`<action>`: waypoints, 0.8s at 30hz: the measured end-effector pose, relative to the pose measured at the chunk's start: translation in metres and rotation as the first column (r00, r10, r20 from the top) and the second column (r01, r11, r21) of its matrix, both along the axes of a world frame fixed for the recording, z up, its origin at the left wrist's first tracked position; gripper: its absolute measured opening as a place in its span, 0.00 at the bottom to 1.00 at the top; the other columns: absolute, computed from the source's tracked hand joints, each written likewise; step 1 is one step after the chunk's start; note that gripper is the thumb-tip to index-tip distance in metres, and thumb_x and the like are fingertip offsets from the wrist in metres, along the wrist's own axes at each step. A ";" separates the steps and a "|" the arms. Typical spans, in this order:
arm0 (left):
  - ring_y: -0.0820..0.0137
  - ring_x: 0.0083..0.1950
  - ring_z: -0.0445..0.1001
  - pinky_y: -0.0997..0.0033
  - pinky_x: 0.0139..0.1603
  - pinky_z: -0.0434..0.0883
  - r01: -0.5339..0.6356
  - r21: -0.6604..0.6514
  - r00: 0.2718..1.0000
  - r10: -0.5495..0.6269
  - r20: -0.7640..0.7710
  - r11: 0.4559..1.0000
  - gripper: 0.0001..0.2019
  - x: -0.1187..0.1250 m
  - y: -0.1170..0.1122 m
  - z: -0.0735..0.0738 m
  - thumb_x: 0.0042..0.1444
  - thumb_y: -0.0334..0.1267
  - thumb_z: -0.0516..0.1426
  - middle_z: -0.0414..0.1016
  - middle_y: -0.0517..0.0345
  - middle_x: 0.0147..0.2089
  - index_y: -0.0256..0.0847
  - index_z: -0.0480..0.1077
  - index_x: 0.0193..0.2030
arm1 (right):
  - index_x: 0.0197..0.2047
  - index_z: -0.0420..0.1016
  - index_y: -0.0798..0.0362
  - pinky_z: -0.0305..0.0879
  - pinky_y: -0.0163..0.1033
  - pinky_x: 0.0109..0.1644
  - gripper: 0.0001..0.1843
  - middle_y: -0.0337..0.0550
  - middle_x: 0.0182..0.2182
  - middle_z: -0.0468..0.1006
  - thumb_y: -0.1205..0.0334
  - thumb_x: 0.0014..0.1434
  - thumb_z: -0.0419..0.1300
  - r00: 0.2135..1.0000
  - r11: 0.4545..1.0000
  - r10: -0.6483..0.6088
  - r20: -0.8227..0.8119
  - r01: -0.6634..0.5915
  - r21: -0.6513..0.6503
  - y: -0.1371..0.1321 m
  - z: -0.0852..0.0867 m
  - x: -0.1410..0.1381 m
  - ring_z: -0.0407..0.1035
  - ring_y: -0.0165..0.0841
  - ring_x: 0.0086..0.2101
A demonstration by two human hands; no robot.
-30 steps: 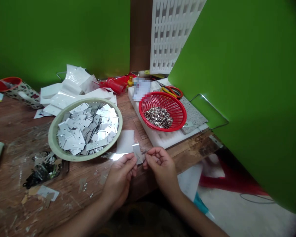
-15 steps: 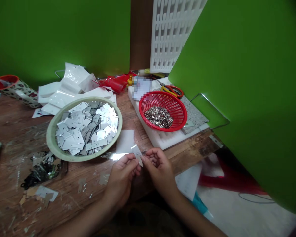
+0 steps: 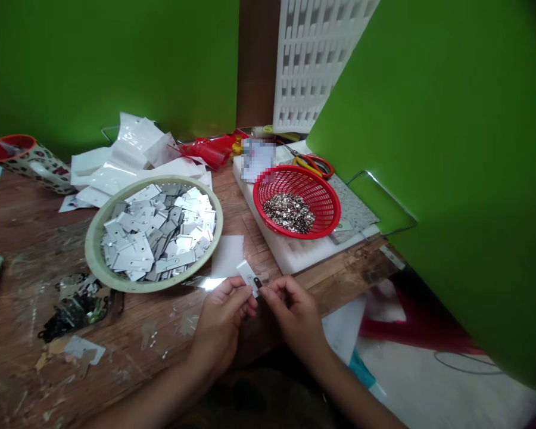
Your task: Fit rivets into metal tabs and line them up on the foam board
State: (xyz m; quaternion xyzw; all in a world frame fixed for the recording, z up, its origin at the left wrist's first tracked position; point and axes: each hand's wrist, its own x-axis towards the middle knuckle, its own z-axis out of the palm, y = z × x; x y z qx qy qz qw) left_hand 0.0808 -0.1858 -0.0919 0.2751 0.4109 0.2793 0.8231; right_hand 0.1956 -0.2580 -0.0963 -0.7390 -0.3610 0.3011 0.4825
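A small silvery metal plate (image 3: 246, 274) with a hole is pinched between the thumb and fingers of my left hand (image 3: 223, 319), above the table's front edge. My right hand (image 3: 297, 316) is closed, thumb against curled fingers, at the plate's right edge. A small dark spot shows beside that thumb tip; what these fingers grip is too small to tell. Left of my hands, a pale green basket (image 3: 93, 262) is heaped with similar metal plates (image 3: 161, 232). Beyond my right hand, a red plastic basket (image 3: 328, 205) holds many small shiny metal pieces (image 3: 290, 213).
The red basket stands on a white plastic slab (image 3: 290, 259), near scissors (image 3: 312, 165). White sheets (image 3: 129, 155) and a patterned mug (image 3: 49, 170) lie behind the green basket. Dark metal parts (image 3: 78, 310) are at left. Green panels (image 3: 451, 149) border the wooden table (image 3: 129, 333).
My right hand has shifted slightly down and right, its thumb drawn back from the plate's face to its edge. A dark spot now shows there. My left hand keeps its hold.
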 end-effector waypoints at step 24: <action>0.77 0.25 0.65 0.78 0.28 0.62 0.090 0.083 0.989 -0.079 -0.122 0.993 0.05 0.000 -0.005 0.000 0.53 0.36 0.61 0.70 0.63 0.22 0.38 0.69 0.30 | 0.30 0.60 0.51 0.56 0.30 0.26 0.12 0.30 0.20 0.63 0.56 0.56 0.60 0.948 0.999 -0.005 -0.317 -0.008 -0.039 0.010 0.009 -0.005 0.59 0.25 0.22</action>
